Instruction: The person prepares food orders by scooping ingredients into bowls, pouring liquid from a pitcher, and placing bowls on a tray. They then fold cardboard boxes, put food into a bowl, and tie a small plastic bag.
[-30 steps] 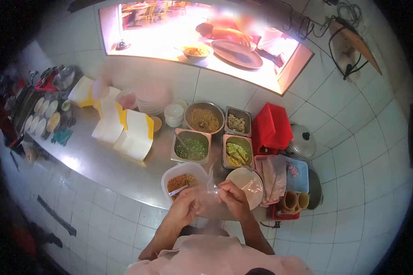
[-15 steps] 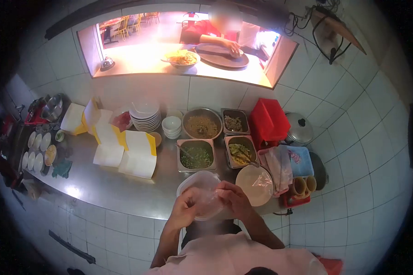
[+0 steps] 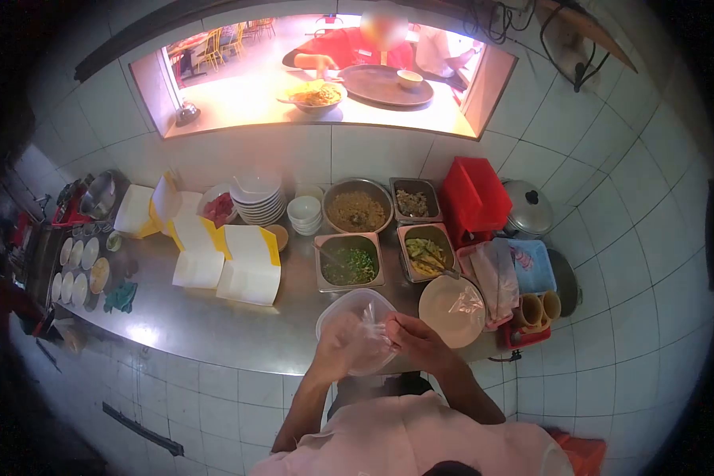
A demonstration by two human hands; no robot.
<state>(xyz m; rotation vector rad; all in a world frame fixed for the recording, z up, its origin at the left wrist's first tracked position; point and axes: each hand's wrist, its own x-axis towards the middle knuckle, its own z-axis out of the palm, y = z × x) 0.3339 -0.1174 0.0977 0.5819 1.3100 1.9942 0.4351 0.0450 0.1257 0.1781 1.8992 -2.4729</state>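
My left hand [image 3: 337,347] and my right hand [image 3: 422,343] are together at the front edge of the steel counter. Between them is a clear plastic bag [image 3: 371,332], crumpled and see-through. The right fingers pinch its edge; the left hand closes on its other side, its fingers partly veiled by the plastic. Under the hands is a whitish rounded-square plastic tub [image 3: 361,297]. Close by on the right, a pale plate [image 3: 444,325] carries more clear plastic [image 3: 466,300].
Behind the tub stand metal pans of chopped greens [image 3: 361,268] and sliced vegetables [image 3: 427,254], and a brown-food bowl [image 3: 357,210]. Open takeaway boxes [image 3: 248,274] and stacked plates [image 3: 259,208] are left. At the hatch, a person in red reaches beside a food bowl [image 3: 316,97] and tray [image 3: 377,86].
The bag has bunched up between my hands and shows more plainly. The person at the hatch has moved a hand from the tray to the food bowl; a small bowl now shows on the tray.
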